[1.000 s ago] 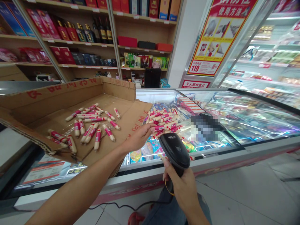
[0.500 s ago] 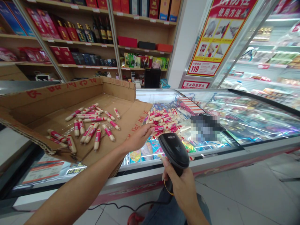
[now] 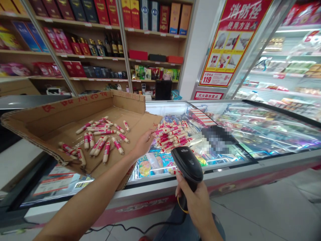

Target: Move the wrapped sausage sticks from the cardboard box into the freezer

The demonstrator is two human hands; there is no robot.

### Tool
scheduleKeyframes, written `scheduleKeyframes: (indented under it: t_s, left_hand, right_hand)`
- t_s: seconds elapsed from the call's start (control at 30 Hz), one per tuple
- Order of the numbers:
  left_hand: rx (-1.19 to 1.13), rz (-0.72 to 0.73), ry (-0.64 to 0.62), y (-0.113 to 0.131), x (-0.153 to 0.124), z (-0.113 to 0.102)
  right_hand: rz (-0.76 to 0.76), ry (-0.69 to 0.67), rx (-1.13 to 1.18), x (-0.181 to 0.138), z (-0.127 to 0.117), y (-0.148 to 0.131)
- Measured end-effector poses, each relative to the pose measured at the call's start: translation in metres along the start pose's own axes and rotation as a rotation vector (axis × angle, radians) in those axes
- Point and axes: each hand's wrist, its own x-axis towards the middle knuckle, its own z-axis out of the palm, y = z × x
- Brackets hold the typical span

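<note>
My right hand (image 3: pixel 194 201) is closed around the grip of a black barcode scanner (image 3: pixel 188 164), whose head points toward a pile of small red-and-white sausages (image 3: pixel 173 134) on the freezer's glass lid (image 3: pixel 240 130). My left hand (image 3: pixel 144 144) reaches out to the left edge of that pile, fingers curled on a sausage there. To its left lies an open cardboard box (image 3: pixel 75 113) with several more sausages (image 3: pixel 100 142) scattered inside.
The chest freezer (image 3: pixel 225 180) runs across in front of me, with packaged goods under the glass. Wooden shelves (image 3: pixel 100 50) of bottles and boxes stand behind. A red poster (image 3: pixel 233 40) hangs at the right beside a glass-door cooler (image 3: pixel 288 67). A black cable (image 3: pixel 120 229) trails on the floor.
The camera has tilted up a little. My left hand has shifted slightly left at the edge of the sausage pile. The scanner stays in my right hand, a bit lower in view.
</note>
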Motion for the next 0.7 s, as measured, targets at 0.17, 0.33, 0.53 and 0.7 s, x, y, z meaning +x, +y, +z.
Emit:
scheduleKeyframes:
  t_s: [0.17, 0.33, 0.53, 0.7]
  left_hand:
    - [0.197, -0.020, 0.060, 0.004, 0.024, -0.002]
    - [0.486, -0.024, -0.027, 0.008, 0.064, 0.016]
    - [0.596, 0.011, -0.105, -0.001, 0.090, 0.039]
    - [0.661, 0.018, -0.136, 0.002, 0.088, 0.040]
  right_hand:
    - [-0.010, -0.028, -0.065, 0.000, -0.014, -0.004]
    - [-0.008, -0.026, -0.048, -0.002, -0.020, -0.008]
    - [0.021, 0.038, -0.028, -0.005, -0.024, -0.008]
    - [0.038, 0.058, -0.115, -0.006, -0.030, -0.011]
